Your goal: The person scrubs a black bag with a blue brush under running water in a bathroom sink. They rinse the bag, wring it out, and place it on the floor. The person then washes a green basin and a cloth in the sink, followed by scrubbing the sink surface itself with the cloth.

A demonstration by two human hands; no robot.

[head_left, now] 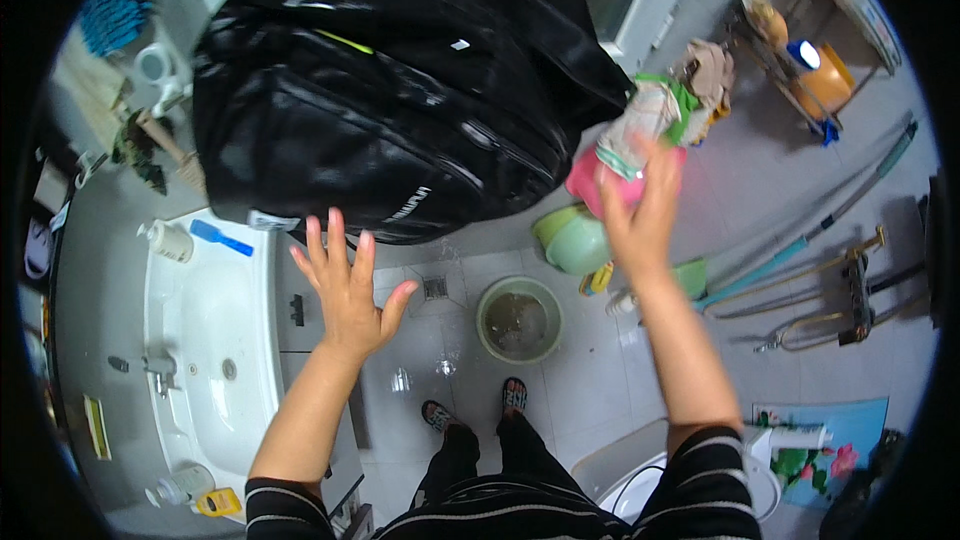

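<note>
Apparently the work is at a between-holds point: neither hand has a visible hold on the black backpack [370,140], which fills the upper part of the view, above the washbasin [245,270] and tiled floor [590,390]. The left hand [345,300] is splayed wide and holds nothing; its fingertips overlap the bag's lower edge, though contact is unclear. The right hand [642,215], blurred, has thumb and fingers parted before a pink basin [587,182] and a pale cloth [645,115]; no hold shows. Any next grip on the bag would likely call for both palms spread, as its skin looks slick and its bulk slack.

That skin is glossy and creased, with curved zipper seams and a thin yellow-green accent. Below, a round pale-green bucket [521,281] holds murky liquid; the washbasin is smooth, white and curved.
</note>
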